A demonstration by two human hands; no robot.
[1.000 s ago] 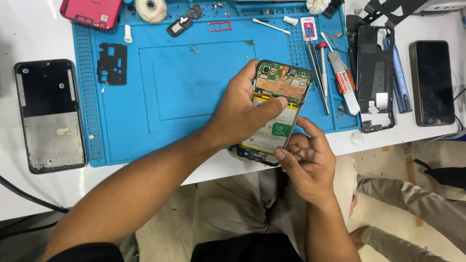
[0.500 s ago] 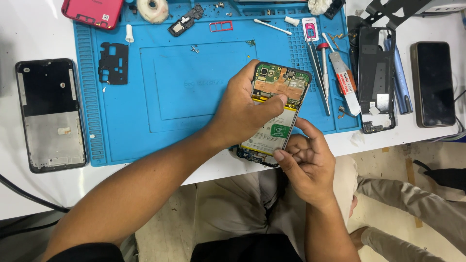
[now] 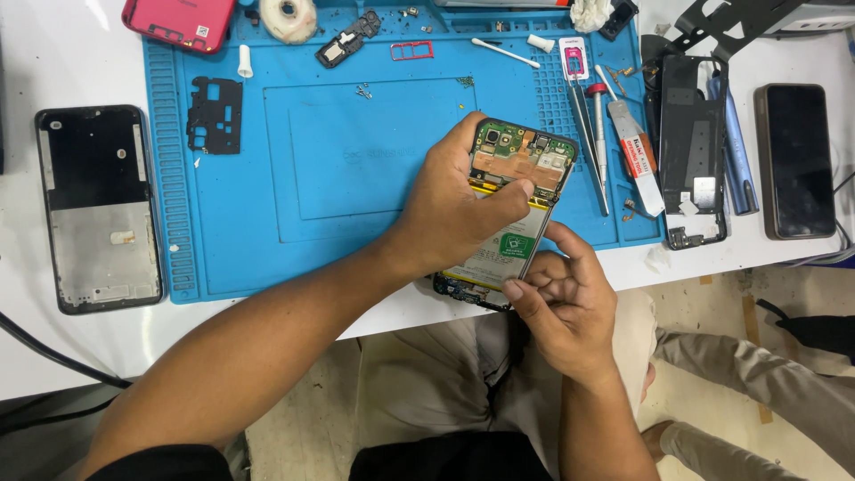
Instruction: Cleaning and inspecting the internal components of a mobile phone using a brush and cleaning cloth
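Note:
An opened phone point(image 3: 521, 178) with its back cover off shows a green circuit board and a pale battery. It hangs over the front edge of the blue repair mat point(image 3: 356, 151). My left hand point(image 3: 454, 209) grips it across the middle, thumb lying on the board just above the battery. My right hand point(image 3: 561, 298) pinches the phone's lower right edge with thumb and fingers. The phone's bottom end is partly hidden by both hands.
A bare phone frame point(image 3: 98, 209) lies left on the white table point(image 3: 62, 62). A black back cover point(image 3: 693, 147), a dark phone point(image 3: 795, 160), tweezers and a tube point(image 3: 634, 151) sit right. A pink case point(image 3: 178, 20), tape roll point(image 3: 287, 16) and small parts lie behind.

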